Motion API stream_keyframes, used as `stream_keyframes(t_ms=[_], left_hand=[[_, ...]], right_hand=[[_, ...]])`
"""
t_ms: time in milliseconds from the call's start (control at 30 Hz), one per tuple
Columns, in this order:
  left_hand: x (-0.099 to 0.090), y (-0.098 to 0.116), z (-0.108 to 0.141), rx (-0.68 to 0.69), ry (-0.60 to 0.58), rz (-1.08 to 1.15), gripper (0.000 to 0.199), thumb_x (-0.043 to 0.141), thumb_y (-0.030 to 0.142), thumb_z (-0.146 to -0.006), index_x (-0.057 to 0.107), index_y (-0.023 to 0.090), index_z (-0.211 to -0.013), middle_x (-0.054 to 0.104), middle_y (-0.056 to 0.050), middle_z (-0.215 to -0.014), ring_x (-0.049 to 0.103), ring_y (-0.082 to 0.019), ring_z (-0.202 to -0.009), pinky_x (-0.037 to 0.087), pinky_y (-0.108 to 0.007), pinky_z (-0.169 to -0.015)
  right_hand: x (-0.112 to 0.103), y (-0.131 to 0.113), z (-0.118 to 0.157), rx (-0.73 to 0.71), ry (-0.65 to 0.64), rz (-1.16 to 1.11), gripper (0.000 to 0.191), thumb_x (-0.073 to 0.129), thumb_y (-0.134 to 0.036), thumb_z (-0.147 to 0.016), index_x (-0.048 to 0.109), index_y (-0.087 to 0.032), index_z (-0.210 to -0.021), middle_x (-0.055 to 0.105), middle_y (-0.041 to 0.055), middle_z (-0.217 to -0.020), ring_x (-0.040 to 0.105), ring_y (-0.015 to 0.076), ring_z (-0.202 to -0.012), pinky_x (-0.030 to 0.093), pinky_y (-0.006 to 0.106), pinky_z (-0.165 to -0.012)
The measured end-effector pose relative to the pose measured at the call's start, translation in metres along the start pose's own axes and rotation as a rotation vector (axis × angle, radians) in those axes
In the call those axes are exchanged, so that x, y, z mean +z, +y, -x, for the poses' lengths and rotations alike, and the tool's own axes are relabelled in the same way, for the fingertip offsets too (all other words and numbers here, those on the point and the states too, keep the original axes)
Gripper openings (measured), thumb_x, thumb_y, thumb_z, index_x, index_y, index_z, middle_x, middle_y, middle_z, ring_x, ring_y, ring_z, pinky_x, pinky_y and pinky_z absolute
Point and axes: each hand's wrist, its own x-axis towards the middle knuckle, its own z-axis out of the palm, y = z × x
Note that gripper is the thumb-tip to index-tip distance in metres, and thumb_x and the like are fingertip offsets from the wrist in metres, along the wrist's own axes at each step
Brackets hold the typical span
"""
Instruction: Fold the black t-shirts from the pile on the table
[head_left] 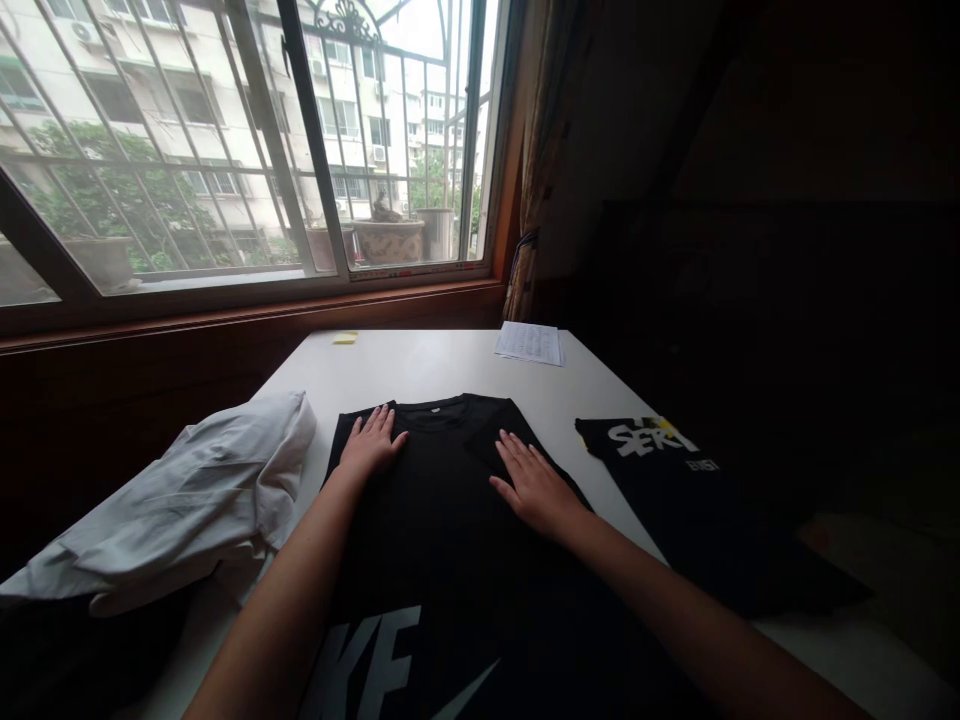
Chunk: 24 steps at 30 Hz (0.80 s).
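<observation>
A black T-shirt (442,500) lies spread on the white table (427,365), its collar toward the window and large pale letters and a swoosh near me. My left hand (371,440) rests flat on the shirt's left shoulder, fingers stretched out and pointing away from me. On the right side of the chest, lower than the other shoulder, lies my right hand (534,482), also flat with its fingers extended. Neither hand grips the cloth. The shirt's lower part runs out of view at the bottom edge.
Crumpled light grey clothing (187,500) hangs over the table's left edge, with dark cloth beneath it. Another dark shirt (675,500) with white lettering drapes over the right edge. Papers (529,343) and a yellow note (346,338) lie at the far end, below a barred window (247,140).
</observation>
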Motion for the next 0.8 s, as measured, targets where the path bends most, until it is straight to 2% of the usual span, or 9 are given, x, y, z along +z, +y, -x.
stream_keyframes(t_ms=[167,300,400,567,700,800], left_hand=[[-0.001,-0.006,-0.005,-0.012,-0.004,-0.016,0.078,0.016,0.065,-0.1,0.02,0.018,-0.162,0.009,-0.006,-0.169,0.006,-0.023,-0.157,0.01,-0.05,-0.126],[-0.002,-0.01,-0.01,-0.01,-0.012,-0.019,0.079,0.015,0.065,-0.1,0.019,0.017,-0.162,0.01,-0.007,-0.169,0.007,-0.024,-0.157,0.011,-0.051,-0.126],[-0.002,-0.011,-0.012,-0.021,-0.011,-0.025,0.078,0.015,0.064,-0.1,0.02,0.017,-0.162,0.01,-0.007,-0.169,0.007,-0.024,-0.157,0.011,-0.051,-0.126],[-0.001,-0.012,-0.013,-0.102,-0.014,-0.014,0.081,0.014,0.065,-0.099,0.019,0.014,-0.162,0.009,-0.007,-0.17,0.006,-0.025,-0.157,0.011,-0.053,-0.126],[0.0,-0.011,-0.011,-0.189,0.015,-0.002,0.082,0.013,0.064,-0.098,0.021,0.011,-0.161,0.01,-0.009,-0.169,0.006,-0.027,-0.157,0.013,-0.054,-0.125],[0.001,-0.012,-0.008,-0.237,0.03,0.005,0.082,0.013,0.063,-0.098,0.022,0.011,-0.161,0.01,-0.009,-0.169,0.007,-0.027,-0.157,0.012,-0.055,-0.125]], right_hand=[[-0.006,0.031,0.079,0.091,-0.064,-0.028,0.073,0.026,-0.064,-0.102,0.024,-0.023,-0.162,0.015,0.003,-0.168,0.016,0.0237,-0.155,0.02,0.046,-0.127],[-0.006,0.04,0.105,0.09,-0.089,-0.053,0.07,0.026,-0.062,-0.102,0.021,-0.027,-0.162,0.015,0.0003,-0.168,0.014,0.0227,-0.155,0.017,0.047,-0.128],[-0.006,0.044,0.1,0.069,-0.098,-0.055,0.069,0.026,-0.062,-0.103,0.018,-0.029,-0.163,0.014,-0.0002,-0.168,0.012,0.0225,-0.155,0.014,0.047,-0.128],[-0.009,0.067,0.07,0.006,-0.118,-0.051,0.068,0.027,-0.061,-0.103,0.018,-0.029,-0.163,0.016,0.0023,-0.169,0.014,0.0233,-0.155,0.015,0.047,-0.127],[-0.015,0.085,0.042,-0.048,-0.141,-0.045,0.065,0.027,-0.058,-0.104,0.023,-0.03,-0.162,0.024,0.0029,-0.167,0.019,0.025,-0.154,0.016,0.049,-0.127],[-0.019,0.089,0.024,-0.067,-0.096,-0.041,0.065,0.03,-0.059,-0.102,0.025,-0.032,-0.161,0.031,0.0012,-0.165,0.024,0.0253,-0.153,0.021,0.047,-0.126]])
